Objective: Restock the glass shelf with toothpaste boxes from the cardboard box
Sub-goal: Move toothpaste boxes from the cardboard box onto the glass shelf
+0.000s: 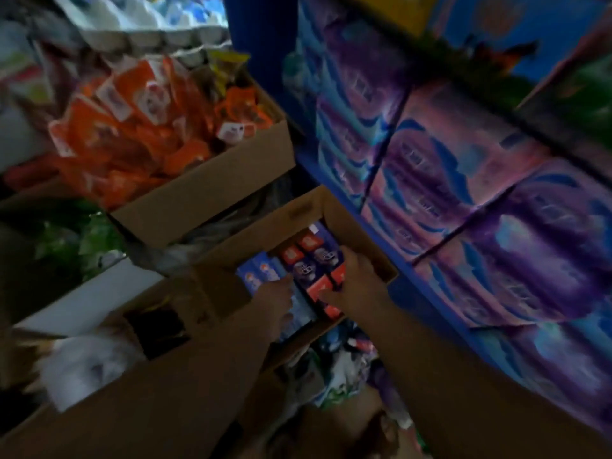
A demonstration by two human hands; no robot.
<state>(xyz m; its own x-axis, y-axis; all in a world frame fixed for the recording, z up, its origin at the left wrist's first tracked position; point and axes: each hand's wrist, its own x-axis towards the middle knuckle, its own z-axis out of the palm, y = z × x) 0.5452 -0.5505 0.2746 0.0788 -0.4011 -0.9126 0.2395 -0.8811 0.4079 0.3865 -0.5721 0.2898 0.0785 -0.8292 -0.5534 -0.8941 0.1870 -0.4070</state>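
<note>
An open cardboard box [299, 212] sits low in the middle of the view. Several blue and red toothpaste boxes [306, 256] lie packed side by side inside it. My left hand [276, 298] reaches into the box from below, its fingers on the blue boxes at the left side. My right hand [356, 279] lies over the red and dark boxes at the right side, fingers curled round their edges. The frame is dark and blurred, so the exact grip of each hand is unclear. No glass shelf shows in view.
A larger cardboard box [205, 190] full of orange packets [139, 127] stands up and to the left. Stacked purple and pink cartons [463, 180] fill a blue rack [261, 44] on the right. Crumpled wrappers [344, 362] lie below the toothpaste box.
</note>
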